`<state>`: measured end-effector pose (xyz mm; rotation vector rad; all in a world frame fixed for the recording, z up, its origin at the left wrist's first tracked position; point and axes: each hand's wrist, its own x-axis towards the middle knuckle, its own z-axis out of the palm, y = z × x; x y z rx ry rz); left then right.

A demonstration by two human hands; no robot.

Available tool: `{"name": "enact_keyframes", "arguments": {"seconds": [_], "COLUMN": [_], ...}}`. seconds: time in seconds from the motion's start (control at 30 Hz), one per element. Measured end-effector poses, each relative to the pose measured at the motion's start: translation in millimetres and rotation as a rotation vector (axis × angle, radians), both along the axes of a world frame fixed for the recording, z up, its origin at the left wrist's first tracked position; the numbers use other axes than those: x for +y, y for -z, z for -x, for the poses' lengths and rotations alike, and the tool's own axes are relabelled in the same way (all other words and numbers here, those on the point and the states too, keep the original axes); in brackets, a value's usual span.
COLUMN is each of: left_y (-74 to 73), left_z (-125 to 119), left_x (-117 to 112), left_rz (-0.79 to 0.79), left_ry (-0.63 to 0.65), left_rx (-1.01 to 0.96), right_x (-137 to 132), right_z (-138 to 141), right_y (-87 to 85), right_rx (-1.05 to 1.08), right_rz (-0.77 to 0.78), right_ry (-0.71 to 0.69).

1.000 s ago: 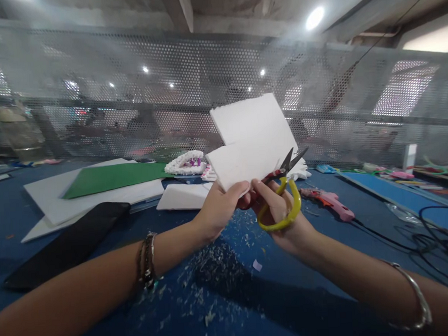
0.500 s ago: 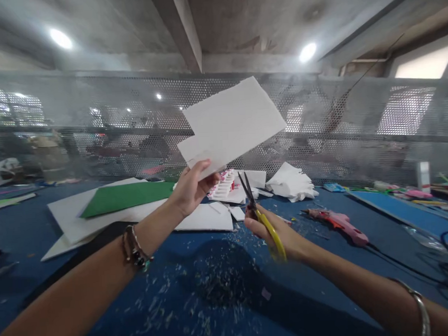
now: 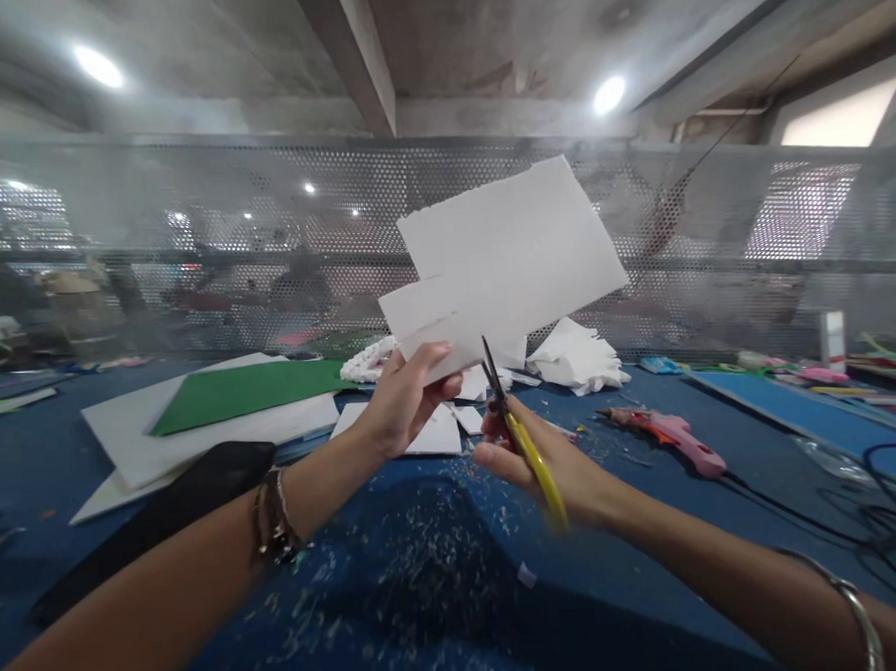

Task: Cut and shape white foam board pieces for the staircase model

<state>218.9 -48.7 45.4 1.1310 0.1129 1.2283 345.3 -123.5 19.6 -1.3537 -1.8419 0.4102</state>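
Over a scrap-strewn blue tabletop backed by perforated grey screening, the left hand pinches a notched white sheet, the right hand grips yellow-handled metal scissors.

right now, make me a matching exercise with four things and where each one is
Column one
1. scissors
2. notched white sheet
3. pink glue gun
4. green sheet

Column two
A. lying over white sheets
B. in the right hand
C. resting on the blue table, beyond the right forearm
D. held up in the left hand

Right pairs: 1-B, 2-D, 3-C, 4-A
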Motion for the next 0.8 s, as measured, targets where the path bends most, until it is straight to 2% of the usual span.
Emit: {"name": "enact_keyframes", "arguments": {"seconds": [0.17,0.3,0.6,0.8], "left_y": [8.6,8.9,10.8,15.2], "left_z": [-3,-1,-3,-5], "left_x": [5,8,9,11], "left_rz": [-0.051,-0.071,-0.100,-0.072], "left_ry": [0.025,0.045,0.038,0.012], "left_rx": [0.054,0.077,0.098,0.119], "right_x": [2,4,7,11], "right_z": [-2,-5,-7,-10], "right_y": [-6.3,-7.9,0.3,3.1], "right_rx": [-0.042,-0.064,0.055,0.028], "right_rz": [0.005,-0.007,0.022,0.008], "right_ry": [-0.006,-0.036,0.054,0.105]}}
